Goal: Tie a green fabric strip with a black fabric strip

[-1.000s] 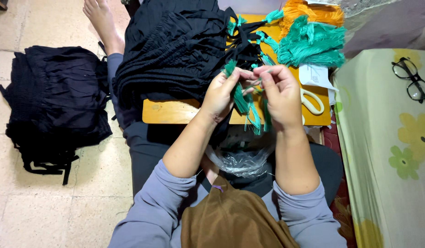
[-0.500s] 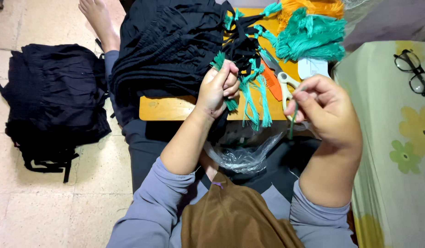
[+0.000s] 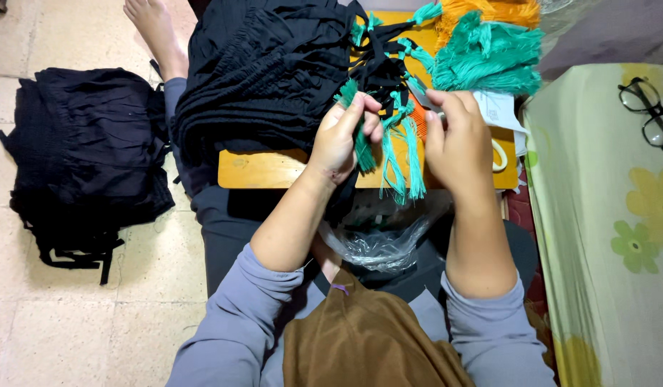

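Left hand (image 3: 344, 136) pinching green tassels (image 3: 399, 154) over the wooden bench's (image 3: 274, 170) front edge, right hand (image 3: 457, 140) closed beside them, grip unclear, black garments (image 3: 274, 64) crowding bench, bare floor (image 3: 95, 322) at left.

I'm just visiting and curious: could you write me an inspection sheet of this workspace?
Surface: small wooden board across the lap.
Job's things: green tassels on black cords, black garment stack.
Clutter: loose green tassels, orange tassels, plastic bag.
Hands: left hand pinches a tassel; right hand holds something metal, unclear.
Cables: nothing seen.
Surroundings: tiled floor, second black pile, glasses on flowered cloth.
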